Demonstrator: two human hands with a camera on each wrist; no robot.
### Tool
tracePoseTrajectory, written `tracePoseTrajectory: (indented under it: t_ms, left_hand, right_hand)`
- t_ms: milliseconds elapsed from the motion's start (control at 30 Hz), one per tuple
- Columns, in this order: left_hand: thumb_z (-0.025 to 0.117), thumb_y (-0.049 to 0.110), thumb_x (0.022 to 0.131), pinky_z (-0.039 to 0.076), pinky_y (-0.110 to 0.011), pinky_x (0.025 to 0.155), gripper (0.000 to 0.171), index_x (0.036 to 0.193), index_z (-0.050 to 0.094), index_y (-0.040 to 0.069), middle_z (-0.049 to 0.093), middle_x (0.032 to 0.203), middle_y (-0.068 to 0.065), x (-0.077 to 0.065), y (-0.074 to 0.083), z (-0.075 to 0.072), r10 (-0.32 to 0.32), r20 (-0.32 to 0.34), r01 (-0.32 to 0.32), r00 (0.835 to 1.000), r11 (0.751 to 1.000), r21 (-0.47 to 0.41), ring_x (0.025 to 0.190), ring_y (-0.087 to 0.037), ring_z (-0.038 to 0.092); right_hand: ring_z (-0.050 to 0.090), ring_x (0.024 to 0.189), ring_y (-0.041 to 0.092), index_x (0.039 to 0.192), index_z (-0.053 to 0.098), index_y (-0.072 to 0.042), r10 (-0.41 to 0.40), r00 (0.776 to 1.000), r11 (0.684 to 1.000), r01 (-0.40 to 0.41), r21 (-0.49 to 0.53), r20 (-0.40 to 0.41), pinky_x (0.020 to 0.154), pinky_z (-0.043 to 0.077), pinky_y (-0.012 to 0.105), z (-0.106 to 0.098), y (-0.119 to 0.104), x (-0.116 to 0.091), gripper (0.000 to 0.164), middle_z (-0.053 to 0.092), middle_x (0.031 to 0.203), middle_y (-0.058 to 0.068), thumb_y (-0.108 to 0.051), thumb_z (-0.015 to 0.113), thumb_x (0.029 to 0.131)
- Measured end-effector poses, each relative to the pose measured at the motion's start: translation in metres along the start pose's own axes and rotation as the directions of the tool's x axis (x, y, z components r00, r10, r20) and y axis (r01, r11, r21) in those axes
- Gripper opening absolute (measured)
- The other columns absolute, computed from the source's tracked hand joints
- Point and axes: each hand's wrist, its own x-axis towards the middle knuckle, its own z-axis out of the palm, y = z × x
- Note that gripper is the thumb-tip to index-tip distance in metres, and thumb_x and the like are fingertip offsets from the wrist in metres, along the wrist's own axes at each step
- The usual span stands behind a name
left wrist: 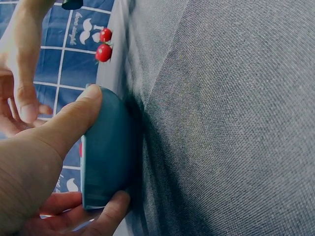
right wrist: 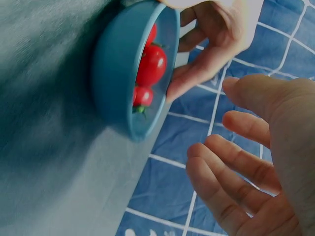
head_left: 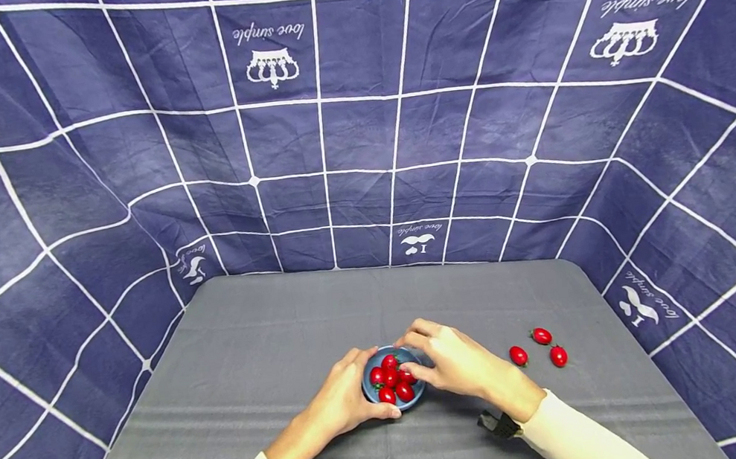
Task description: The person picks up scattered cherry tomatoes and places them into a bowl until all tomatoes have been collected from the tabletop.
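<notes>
My left hand [head_left: 340,401] grips a small blue bowl [left wrist: 109,147] by its side, thumb at the near rim and fingers at the far side. The bowl rests upright on the grey cloth. Inside lie several red cherry tomatoes [right wrist: 150,66], some with green stems. Over the bowl's right side hovers my right hand [head_left: 454,361], its fingers loosely bent and spread. The right wrist view shows nothing between that thumb and fingers, which are apart from the tomatoes.
Three loose cherry tomatoes [head_left: 519,355] lie to the right of the bowl on the grey-covered table [head_left: 271,337]. Blue cloth [head_left: 358,133] with white grid lines hangs behind the table and along both sides.
</notes>
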Motion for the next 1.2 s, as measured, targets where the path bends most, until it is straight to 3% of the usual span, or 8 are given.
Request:
tracePoseTrajectory:
  t_ms: [367,633,833,1000,1200]
  left_hand:
    - [0.116,0.040,0.065,0.064,-0.051,0.114,0.112,0.154,0.066,-0.007,0.076,0.135,-0.015,-0.001,0.001,0.000,-0.011,-0.012,0.011,1.000,1.000,-0.011,0.124,-0.036,0.077]
    - [0.116,0.040,0.065,0.064,-0.051,0.115,0.112,0.154,0.066,-0.006,0.076,0.137,-0.015,-0.002,0.001,-0.001,-0.013,-0.015,0.013,1.000,1.000,-0.003,0.126,-0.036,0.077]
    - [0.116,0.041,0.066,0.064,-0.050,0.115,0.112,0.155,0.066,-0.006,0.076,0.136,-0.014,-0.001,0.001,0.000,-0.006,-0.006,0.006,1.000,1.000,-0.003,0.126,-0.036,0.077]
    - [0.116,0.041,0.066,0.064,-0.049,0.115,0.112,0.154,0.066,-0.005,0.076,0.136,-0.013,-0.001,0.000,0.000,-0.012,-0.008,0.012,1.000,1.000,-0.007,0.126,-0.035,0.076]
    - [0.116,0.041,0.066,0.064,-0.049,0.114,0.112,0.154,0.066,-0.006,0.076,0.135,-0.014,-0.002,0.000,-0.001,-0.006,-0.007,0.006,1.000,1.000,-0.013,0.125,-0.035,0.076]
  right_hand:
    - [0.082,0.098,0.014,0.126,0.085,-0.018,0.108,0.993,0.984,-0.115,-0.138,-0.055,0.083,0.069,0.037,-0.016,0.030,-0.036,0.035,0.079,0.115,-0.002,-0.024,0.099,0.094]
    - [0.071,0.084,0.005,0.126,0.086,-0.022,0.215,0.975,0.958,-0.221,-0.183,-0.052,0.072,0.062,0.031,-0.029,0.053,-0.063,0.037,0.078,0.116,-0.005,-0.028,0.100,0.093]
    - [0.062,0.075,0.000,0.125,0.086,-0.023,0.310,0.949,0.924,-0.315,-0.219,-0.055,0.061,0.051,0.027,-0.040,0.072,-0.088,0.036,0.075,0.114,-0.008,-0.031,0.099,0.092]
    - [0.070,0.076,0.008,0.124,0.087,-0.023,0.371,0.927,0.891,-0.370,-0.262,-0.048,0.061,0.058,0.036,-0.046,0.083,-0.106,0.036,0.077,0.115,-0.006,-0.036,0.098,0.092]
    - [0.077,0.079,0.020,0.124,0.087,-0.024,0.476,0.879,0.842,-0.458,-0.286,-0.008,0.061,0.061,0.046,-0.052,0.092,-0.123,0.038,0.078,0.117,-0.006,-0.040,0.098,0.091]
